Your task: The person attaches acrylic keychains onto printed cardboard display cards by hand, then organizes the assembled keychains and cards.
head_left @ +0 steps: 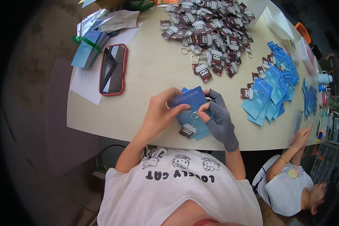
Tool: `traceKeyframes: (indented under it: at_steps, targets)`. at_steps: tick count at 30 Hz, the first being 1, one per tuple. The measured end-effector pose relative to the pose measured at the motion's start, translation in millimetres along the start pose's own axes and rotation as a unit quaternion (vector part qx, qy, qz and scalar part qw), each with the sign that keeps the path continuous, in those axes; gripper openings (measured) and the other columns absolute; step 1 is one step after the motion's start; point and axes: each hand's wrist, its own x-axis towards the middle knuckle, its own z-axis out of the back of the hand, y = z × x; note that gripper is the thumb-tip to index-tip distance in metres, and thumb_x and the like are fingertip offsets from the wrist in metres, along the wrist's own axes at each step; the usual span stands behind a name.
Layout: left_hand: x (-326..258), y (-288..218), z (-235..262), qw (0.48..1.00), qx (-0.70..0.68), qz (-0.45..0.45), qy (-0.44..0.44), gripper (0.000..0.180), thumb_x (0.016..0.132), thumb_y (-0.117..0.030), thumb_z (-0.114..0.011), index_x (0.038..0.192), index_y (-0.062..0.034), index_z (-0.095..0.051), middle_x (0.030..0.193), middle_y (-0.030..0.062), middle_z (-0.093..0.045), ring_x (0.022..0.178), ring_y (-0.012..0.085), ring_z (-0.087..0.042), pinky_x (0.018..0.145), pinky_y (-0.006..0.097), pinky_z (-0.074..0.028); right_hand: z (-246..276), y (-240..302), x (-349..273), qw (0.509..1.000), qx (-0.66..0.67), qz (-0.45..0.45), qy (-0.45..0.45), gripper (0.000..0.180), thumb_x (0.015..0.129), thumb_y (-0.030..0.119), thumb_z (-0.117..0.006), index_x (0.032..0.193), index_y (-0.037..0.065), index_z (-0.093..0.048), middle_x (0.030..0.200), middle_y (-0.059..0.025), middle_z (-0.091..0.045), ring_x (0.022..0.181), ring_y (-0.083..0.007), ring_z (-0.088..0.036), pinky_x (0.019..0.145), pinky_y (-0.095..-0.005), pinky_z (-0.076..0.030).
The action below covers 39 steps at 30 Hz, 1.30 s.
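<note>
My bare left hand (161,107) holds a few blue printed cards (192,97) above the table's near edge, its thumb across the front one. My right hand (221,124), in a grey glove with bare fingertips, pinches the metal ring of a keychain (187,130) between thumb and forefinger in front of these cards. From the ring a short chain hangs down to a small brown-and-silver charm with a face-like pattern. The cards' lower part is partly hidden behind the charm and my fingers.
A large heap of similar keychains (214,34) covers the table's far middle. Blue cards with keychains (261,92) lie fanned at right. At left are a red-cased phone (113,69), a green-banded card stack (87,51) and a white glove (120,20). Another person (290,177) sits at right.
</note>
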Motion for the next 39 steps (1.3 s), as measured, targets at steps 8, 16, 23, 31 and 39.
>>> traceKeyframes:
  at_steps: [8,16,23,31,39]
  targets:
    - [16,4,-17,0.934,0.142,-0.273,-0.182,0.021,0.076,-0.005,-0.077,0.092,0.0023,-0.065,0.073,0.0044,-0.064,0.067,0.0113,-0.056,0.061,0.024,-0.045,-11,-18,-1,0.992,0.026,-0.016,-0.120,0.009,0.084,0.006,-0.068,0.089,0.000,-0.063,0.110,-0.0158,-0.057,0.099,-0.0244,-0.059,0.082,-0.0318,-0.046]
    - [6,-19,-13,0.986,0.051,-0.126,-0.096,0.012,0.078,-0.005,-0.076,0.079,0.0029,-0.068,0.063,0.0020,-0.060,0.059,0.0053,-0.049,0.056,0.021,-0.042,2,4,-7,0.982,-0.091,0.049,-0.158,0.012,0.080,0.008,-0.073,0.088,0.001,-0.067,0.120,-0.0164,-0.054,0.090,-0.0193,-0.060,0.081,-0.0322,-0.047]
    - [20,-18,-10,0.966,0.163,-0.182,-0.082,0.022,0.078,-0.010,-0.076,0.097,-0.0013,-0.069,0.077,0.0066,-0.065,0.073,0.0129,-0.059,0.066,0.025,-0.045,15,2,-4,0.987,0.027,-0.011,-0.156,0.009,0.084,0.004,-0.068,0.090,-0.002,-0.065,0.092,-0.0091,-0.062,0.085,-0.0137,-0.059,0.079,-0.0249,-0.047]
    - [-3,-21,-40,0.948,-0.317,-0.033,-0.013,0.022,0.093,-0.008,-0.062,0.111,0.0044,-0.061,0.101,0.0038,-0.064,0.095,0.0090,-0.056,0.087,0.025,-0.044,6,4,-11,0.957,0.171,-0.053,-0.230,0.008,0.086,0.004,-0.067,0.090,-0.002,-0.065,0.101,-0.0078,-0.059,0.086,-0.0106,-0.057,0.079,-0.0231,-0.045]
    - [-7,-21,-58,0.947,-0.311,-0.078,-0.016,0.022,0.096,-0.009,-0.056,0.114,0.0042,-0.060,0.107,0.0051,-0.065,0.099,0.0089,-0.056,0.089,0.025,-0.043,6,22,-3,0.953,0.013,0.050,-0.300,0.010,0.080,0.001,-0.073,0.088,0.001,-0.067,0.098,-0.0082,-0.062,0.082,-0.0113,-0.058,0.073,-0.0234,-0.046]
